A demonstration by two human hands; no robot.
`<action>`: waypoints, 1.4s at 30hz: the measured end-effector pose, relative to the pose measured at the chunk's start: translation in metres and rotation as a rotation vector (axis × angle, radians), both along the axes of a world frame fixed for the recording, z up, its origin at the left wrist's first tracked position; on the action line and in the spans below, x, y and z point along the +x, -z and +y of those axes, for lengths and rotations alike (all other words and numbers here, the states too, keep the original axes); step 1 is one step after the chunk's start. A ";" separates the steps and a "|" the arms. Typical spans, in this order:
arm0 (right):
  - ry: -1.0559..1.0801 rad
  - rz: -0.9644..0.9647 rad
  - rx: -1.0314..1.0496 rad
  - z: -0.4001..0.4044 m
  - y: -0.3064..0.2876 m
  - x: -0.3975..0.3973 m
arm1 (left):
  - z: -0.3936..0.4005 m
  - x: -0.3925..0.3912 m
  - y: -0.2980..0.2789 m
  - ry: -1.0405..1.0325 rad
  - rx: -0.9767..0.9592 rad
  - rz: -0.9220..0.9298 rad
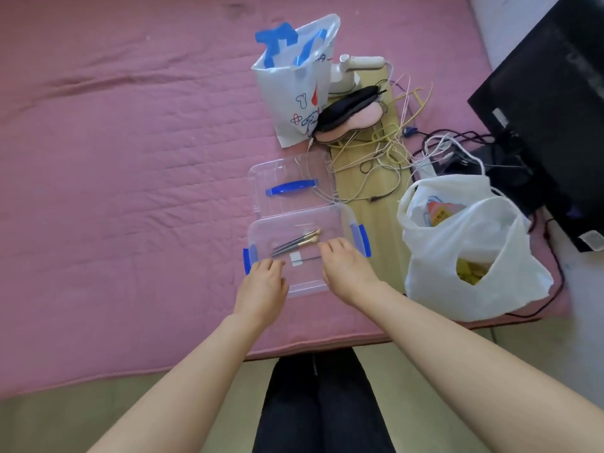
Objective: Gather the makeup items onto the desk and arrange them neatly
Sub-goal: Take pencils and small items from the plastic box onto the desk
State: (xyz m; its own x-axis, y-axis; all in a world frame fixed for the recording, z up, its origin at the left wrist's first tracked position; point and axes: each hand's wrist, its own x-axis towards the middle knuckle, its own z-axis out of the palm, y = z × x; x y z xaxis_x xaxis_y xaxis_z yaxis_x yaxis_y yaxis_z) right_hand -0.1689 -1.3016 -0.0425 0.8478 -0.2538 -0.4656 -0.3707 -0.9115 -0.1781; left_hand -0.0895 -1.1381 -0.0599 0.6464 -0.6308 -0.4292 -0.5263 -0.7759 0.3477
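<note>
text: none legible | white bag (294,93) print: blurred | orange packet (439,214): unreadable

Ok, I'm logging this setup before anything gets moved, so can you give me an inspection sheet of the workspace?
Surface: pink quilted bedcover, wrinkled; a pale wooden board lies at its right side.
Job's things: clear plastic box with blue latches, open; makeup brushes lie inside; its clear lid with blue handle lies just behind.
Clutter: printed white bag, white plastic bag, black-and-pink eye mask, white handheld appliance.
Hands: left hand rests on the box's near-left corner; right hand reaches into the box, fingers relaxed by the brushes.
Cables: tangled cables across the board.
Surroundings: black monitor at right.
</note>
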 end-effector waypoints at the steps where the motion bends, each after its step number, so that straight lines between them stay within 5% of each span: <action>1: -0.010 -0.004 0.005 -0.005 0.016 0.006 | -0.006 0.005 0.015 -0.018 -0.003 -0.008; 11: -0.176 0.136 -0.008 -0.040 0.165 0.043 | -0.063 0.042 0.165 -0.032 0.147 -0.062; 23: -0.233 0.073 -0.029 -0.040 0.251 0.050 | -0.090 0.065 0.241 0.034 0.193 -0.162; 35: -0.302 0.120 -0.004 -0.037 0.254 0.047 | -0.089 0.057 0.248 0.000 0.204 -0.124; 42: -0.359 -0.027 -0.092 -0.030 0.242 0.059 | -0.081 0.070 0.252 -0.077 0.276 -0.001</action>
